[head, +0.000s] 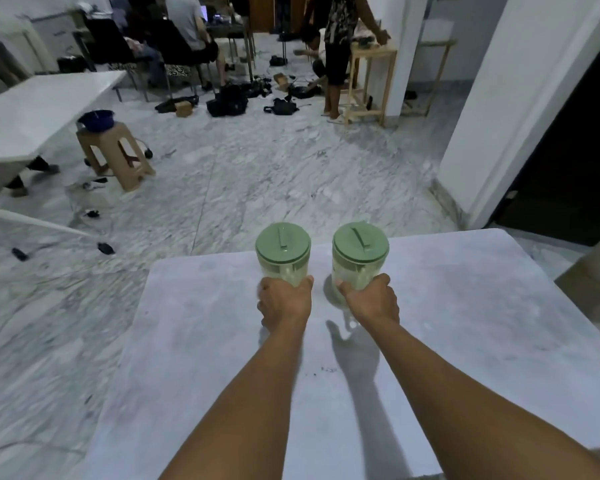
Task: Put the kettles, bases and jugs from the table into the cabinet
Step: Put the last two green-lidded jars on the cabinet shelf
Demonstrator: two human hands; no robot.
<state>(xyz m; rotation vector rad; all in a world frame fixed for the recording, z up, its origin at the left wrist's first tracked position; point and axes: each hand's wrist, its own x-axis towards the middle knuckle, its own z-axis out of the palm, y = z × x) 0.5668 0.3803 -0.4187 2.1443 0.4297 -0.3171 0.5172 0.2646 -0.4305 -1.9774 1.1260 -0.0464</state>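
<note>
The left hand (284, 301) grips the left jug (283, 252) and the right hand (373, 301) the right jug (360, 251), fingers (307, 281) curled round each, near the table's (482, 323) far edge. This looks like the pickup step; next comes lifting both level and carrying them to the unseen cabinet.

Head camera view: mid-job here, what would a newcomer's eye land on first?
The left jug and right jug, both with green lids, are side by side at the far end of the white table. The left hand grips one and the right hand grips the other. Beyond the table, dark bags lie scattered on the marble floor, and a blue basin sits on a tan stool to the left.
</note>
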